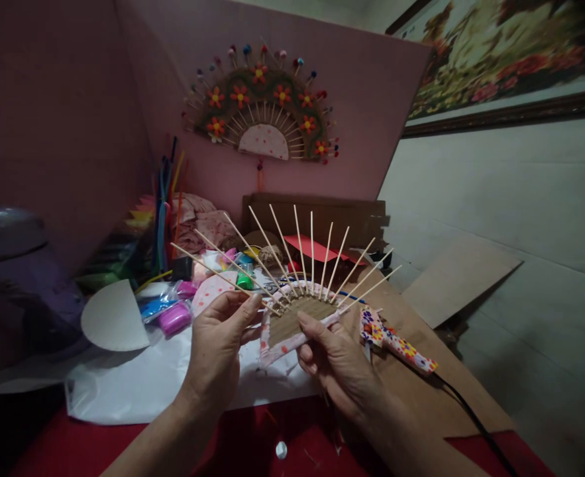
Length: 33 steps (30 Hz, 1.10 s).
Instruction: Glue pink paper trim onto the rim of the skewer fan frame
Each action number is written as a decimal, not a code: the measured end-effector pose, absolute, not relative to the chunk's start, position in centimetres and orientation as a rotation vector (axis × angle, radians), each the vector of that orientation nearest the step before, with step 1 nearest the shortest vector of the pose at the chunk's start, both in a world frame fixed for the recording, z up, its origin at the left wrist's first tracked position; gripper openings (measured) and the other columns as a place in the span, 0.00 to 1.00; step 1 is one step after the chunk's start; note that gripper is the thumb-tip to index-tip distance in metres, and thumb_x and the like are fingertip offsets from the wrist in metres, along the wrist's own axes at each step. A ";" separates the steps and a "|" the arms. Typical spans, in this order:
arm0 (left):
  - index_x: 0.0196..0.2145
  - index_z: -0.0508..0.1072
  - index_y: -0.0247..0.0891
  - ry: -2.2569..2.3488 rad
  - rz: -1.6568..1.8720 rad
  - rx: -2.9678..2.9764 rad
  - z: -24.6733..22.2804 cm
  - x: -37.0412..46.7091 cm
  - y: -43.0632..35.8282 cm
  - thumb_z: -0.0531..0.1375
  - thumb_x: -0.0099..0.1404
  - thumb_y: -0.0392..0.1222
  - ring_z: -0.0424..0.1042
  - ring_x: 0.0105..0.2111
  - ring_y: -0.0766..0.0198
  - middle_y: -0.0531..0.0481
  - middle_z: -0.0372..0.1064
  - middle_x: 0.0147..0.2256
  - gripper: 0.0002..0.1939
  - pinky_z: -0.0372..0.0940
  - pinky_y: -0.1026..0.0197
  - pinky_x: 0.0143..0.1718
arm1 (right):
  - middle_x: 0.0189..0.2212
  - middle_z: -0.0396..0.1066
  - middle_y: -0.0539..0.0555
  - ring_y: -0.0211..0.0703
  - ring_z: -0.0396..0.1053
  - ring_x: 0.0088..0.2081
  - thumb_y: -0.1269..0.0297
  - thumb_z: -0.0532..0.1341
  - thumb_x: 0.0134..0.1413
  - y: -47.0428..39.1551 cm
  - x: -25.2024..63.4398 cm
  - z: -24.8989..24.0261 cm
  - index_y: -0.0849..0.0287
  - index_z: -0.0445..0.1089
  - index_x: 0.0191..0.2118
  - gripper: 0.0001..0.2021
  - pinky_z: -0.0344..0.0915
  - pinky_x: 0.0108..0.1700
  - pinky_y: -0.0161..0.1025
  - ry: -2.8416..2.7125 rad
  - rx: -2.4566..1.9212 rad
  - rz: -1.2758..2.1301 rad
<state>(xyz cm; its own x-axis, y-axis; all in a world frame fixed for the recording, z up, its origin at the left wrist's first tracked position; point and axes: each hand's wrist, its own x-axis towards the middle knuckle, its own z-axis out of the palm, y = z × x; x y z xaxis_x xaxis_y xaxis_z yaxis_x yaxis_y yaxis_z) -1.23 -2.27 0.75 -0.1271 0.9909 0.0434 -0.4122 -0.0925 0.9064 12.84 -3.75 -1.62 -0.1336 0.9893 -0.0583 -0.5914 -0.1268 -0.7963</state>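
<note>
Left hand: here the left hand (220, 341) comes in with thumb and fingers pinched on the leftmost stick (212, 271), fingertips right by the half-disc's left end.
Right hand: and the right hand (342, 361) clamps the near edge, thumb flat on the brown face, fingers curled underneath.
Half-disc base (305, 321): held up between the two hands, over the white sheet (118, 391); stiff brown board, faintly streaked, its rim wrapped in soft pink spotted cloth edging (278, 356).
Wooden sticks (299, 242): slim, pale and straight, they spray out from the curved far rim like rays, with glossy blobs around their lower ends.
Glue gun (396, 348): just right of the right hand, wearing a bright floral pattern, lying on flat brown cardboard (436, 401), black cord (471, 405) trailing nearer.
Left side: a smooth white half-disc (116, 318), then a shiny magenta packet (175, 319), then a spotted half-disc (215, 286) just beyond the left hand.
Far side: flat red paper (317, 249), and above it a decorated fan (267, 140) on the pink panel (356, 99), ringed with bead-like balls and orange flowers.
Near edge: a small white lump (281, 450) sits on the red worktop (252, 450).
</note>
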 end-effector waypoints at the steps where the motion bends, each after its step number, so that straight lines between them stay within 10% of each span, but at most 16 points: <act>1: 0.26 0.70 0.35 0.926 1.517 0.868 0.8 -1.2 -2.3 0.65 0.48 0.42 0.68 0.25 0.70 0.54 0.67 0.25 0.10 0.64 0.68 0.24 | 0.14 0.60 0.43 0.27 0.55 0.14 0.64 0.64 0.47 -3.7 12.8 -1.6 0.61 0.60 0.23 0.11 0.51 0.15 0.25 -0.745 -0.733 1.593; 33: 0.25 0.70 0.34 0.924 1.501 0.812 0.9 -1.1 -2.1 0.66 0.46 0.41 0.70 0.24 0.68 0.52 0.70 0.25 0.11 0.64 0.66 0.25 | 0.15 0.59 0.44 0.27 0.56 0.15 0.63 0.65 0.45 -3.9 12.9 -1.7 0.61 0.62 0.24 0.11 0.51 0.14 0.25 -0.707 -0.734 1.603</act>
